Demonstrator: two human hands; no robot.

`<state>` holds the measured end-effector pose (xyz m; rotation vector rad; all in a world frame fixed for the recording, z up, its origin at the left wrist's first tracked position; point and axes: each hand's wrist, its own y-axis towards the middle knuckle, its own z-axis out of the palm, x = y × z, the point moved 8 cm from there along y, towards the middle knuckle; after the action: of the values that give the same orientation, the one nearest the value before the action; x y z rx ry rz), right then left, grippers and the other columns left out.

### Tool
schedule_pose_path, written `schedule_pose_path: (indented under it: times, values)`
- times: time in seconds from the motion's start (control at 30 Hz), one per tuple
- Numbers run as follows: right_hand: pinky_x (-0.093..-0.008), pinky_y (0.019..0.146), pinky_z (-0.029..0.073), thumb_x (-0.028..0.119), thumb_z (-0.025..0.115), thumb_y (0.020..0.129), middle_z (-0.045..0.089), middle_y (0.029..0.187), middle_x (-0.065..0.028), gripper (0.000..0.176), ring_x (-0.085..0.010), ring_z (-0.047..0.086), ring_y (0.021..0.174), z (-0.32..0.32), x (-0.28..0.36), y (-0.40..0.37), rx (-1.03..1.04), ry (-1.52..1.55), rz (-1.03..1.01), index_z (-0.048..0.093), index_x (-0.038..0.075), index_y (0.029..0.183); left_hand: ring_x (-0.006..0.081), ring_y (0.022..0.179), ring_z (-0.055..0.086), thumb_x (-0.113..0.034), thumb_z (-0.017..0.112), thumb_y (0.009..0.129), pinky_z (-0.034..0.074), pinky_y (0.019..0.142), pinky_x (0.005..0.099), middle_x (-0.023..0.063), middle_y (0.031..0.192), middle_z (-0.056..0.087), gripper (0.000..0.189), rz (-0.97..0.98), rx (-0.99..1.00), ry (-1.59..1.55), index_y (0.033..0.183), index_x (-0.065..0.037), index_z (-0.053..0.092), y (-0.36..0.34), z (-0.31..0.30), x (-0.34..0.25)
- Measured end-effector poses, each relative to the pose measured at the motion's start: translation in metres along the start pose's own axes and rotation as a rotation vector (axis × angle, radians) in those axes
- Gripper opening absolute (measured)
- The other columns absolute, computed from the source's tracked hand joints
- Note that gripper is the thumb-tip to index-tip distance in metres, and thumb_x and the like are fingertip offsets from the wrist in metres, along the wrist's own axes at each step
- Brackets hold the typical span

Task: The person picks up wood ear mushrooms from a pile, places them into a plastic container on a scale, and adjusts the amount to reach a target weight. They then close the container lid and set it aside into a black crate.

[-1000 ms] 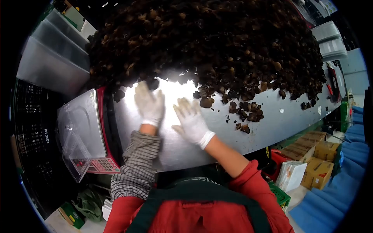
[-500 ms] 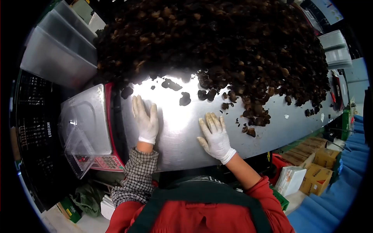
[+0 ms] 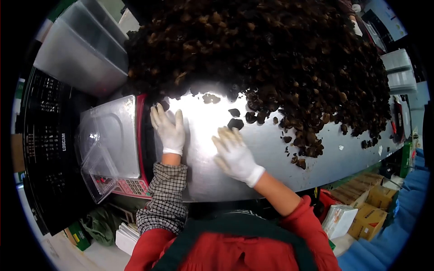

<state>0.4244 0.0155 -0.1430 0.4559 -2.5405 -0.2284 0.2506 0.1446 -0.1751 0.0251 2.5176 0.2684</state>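
A large heap of dark brown, mushroom-like pieces (image 3: 253,54) covers the far part of the metal table (image 3: 203,180). My left hand (image 3: 169,129), in a white glove, lies with fingers apart, its fingertips beside a dark piece (image 3: 163,105) at the heap's left edge. Gloved too, my right hand (image 3: 235,156) is spread over the bare metal, slightly blurred, its fingertips just below a loose dark piece (image 3: 235,123). Neither hand holds anything.
At the left stand a scale (image 3: 113,135) with a clear plastic tray (image 3: 99,169) on it, clear bins (image 3: 83,49) and a black crate (image 3: 47,149). Cardboard boxes (image 3: 367,220) are at the lower right. Another person's gloved hand (image 3: 356,27) shows at the upper right.
My right hand has moved left across the table, closer to my left hand. The view has shifted a little, and another person's gloved hand has appeared at the upper right.
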Motion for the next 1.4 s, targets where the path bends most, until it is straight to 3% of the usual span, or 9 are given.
schedule_pose_path:
  times: [0.13, 0.33, 0.53, 0.7, 0.83, 1.0, 1.23, 1.33, 1.4]
  values:
    - [-0.0518, 0.114, 0.02, 0.036, 0.06, 0.086, 0.042, 0.139, -0.0229, 0.061, -0.036, 0.034, 0.134, 0.022, -0.034, 0.026, 0.012, -0.198, 0.126, 0.046, -0.002, 0.132, 0.0441, 0.139, 0.016, -0.043, 0.051, 0.092, 0.017, 0.114, 0.0513, 0.0289, 0.148, 0.024, 0.071, 0.118, 0.089, 0.089, 0.141, 0.006, 0.033, 0.0, 0.038, -0.047]
    - [-0.0485, 0.109, 0.031, 0.021, 0.061, 0.085, 0.054, 0.127, -0.0193, 0.04, -0.036, 0.046, 0.123, -0.056, -0.094, -0.028, -0.189, -0.296, 0.291, 0.057, 0.0, 0.119, 0.0357, 0.136, 0.034, -0.033, 0.057, 0.093, 0.03, 0.112, 0.0445, 0.0233, 0.146, 0.035, 0.059, 0.408, 0.475, -0.607, 0.14, -0.001, 0.041, -0.049, 0.084, -0.152]
    - [-0.0486, 0.103, 0.036, 0.021, 0.06, 0.087, 0.05, 0.131, -0.0224, 0.043, -0.0396, 0.045, 0.123, -0.134, -0.136, -0.033, -0.508, -0.34, 0.375, 0.055, 0.003, 0.125, 0.0343, 0.128, 0.043, -0.015, 0.054, 0.094, 0.04, 0.105, 0.0388, 0.0245, 0.142, 0.038, 0.041, 0.31, 0.088, -0.449, 0.131, 0.001, 0.049, -0.014, 0.024, -0.105]
    - [-0.0612, 0.111, 0.018, 0.047, 0.05, 0.091, 0.028, 0.149, -0.0257, 0.063, -0.04, 0.026, 0.138, -0.073, -0.156, 0.01, -0.23, -0.501, 0.681, 0.041, 0.01, 0.141, 0.0414, 0.134, 0.031, -0.028, 0.051, 0.092, 0.024, 0.112, 0.0481, 0.0288, 0.143, 0.035, 0.057, 0.279, 0.245, -0.198, 0.137, 0.006, 0.04, -0.028, 0.054, -0.083]
    - [-0.0617, 0.113, 0.007, 0.051, 0.037, 0.095, 0.03, 0.151, -0.0166, 0.061, -0.0321, 0.021, 0.142, 0.001, -0.058, 0.014, 0.197, -0.556, 0.399, 0.036, 0.015, 0.145, 0.0412, 0.135, 0.031, -0.025, 0.049, 0.092, 0.024, 0.113, 0.0455, 0.0291, 0.145, 0.033, 0.057, 0.298, 0.271, -0.328, 0.137, 0.006, 0.039, -0.052, 0.034, -0.088]
    - [-0.0508, 0.103, 0.036, 0.017, 0.06, 0.082, 0.055, 0.124, -0.0185, 0.03, -0.0349, 0.048, 0.122, -0.025, 0.006, -0.028, -0.192, 0.104, 0.077, 0.06, 0.003, 0.11, 0.0412, 0.135, 0.031, -0.034, 0.049, 0.096, 0.026, 0.112, 0.0454, 0.0294, 0.146, 0.03, 0.059, 0.383, 0.251, -0.316, 0.137, 0.007, 0.039, -0.08, 0.018, -0.068]
    - [-0.0498, 0.106, 0.034, 0.022, 0.056, 0.09, 0.045, 0.134, -0.0285, 0.042, -0.0414, 0.041, 0.126, -0.107, -0.116, -0.01, -0.487, -0.197, 0.413, 0.053, 0.001, 0.126, 0.0297, 0.131, 0.037, -0.036, 0.061, 0.09, 0.009, 0.115, 0.0494, 0.0103, 0.118, 0.061, 0.083, 0.559, 0.195, -0.218, 0.15, -0.004, 0.013, -0.086, 0.009, -0.087]
    - [-0.0536, 0.111, 0.023, 0.039, 0.051, 0.093, 0.034, 0.144, -0.0282, 0.058, -0.0419, 0.03, 0.135, -0.082, -0.144, 0.026, -0.343, -0.377, 0.567, 0.042, 0.005, 0.138, 0.0431, 0.139, 0.019, -0.04, 0.073, 0.078, 0.022, 0.112, 0.0515, 0.0295, 0.152, 0.011, 0.096, 0.516, 0.228, -0.132, 0.148, 0.0, 0.02, -0.087, 0.019, -0.072]
    - [-0.055, 0.112, 0.02, 0.045, 0.049, 0.093, 0.033, 0.145, -0.0265, 0.06, -0.0401, 0.028, 0.137, -0.05, -0.128, 0.036, -0.213, -0.395, 0.568, 0.043, 0.006, 0.138, 0.0434, 0.139, 0.019, -0.04, 0.075, 0.075, 0.023, 0.112, 0.0517, 0.0299, 0.152, 0.011, 0.099, 0.52, 0.23, -0.14, 0.148, 0.0, 0.02, -0.086, 0.023, -0.076]
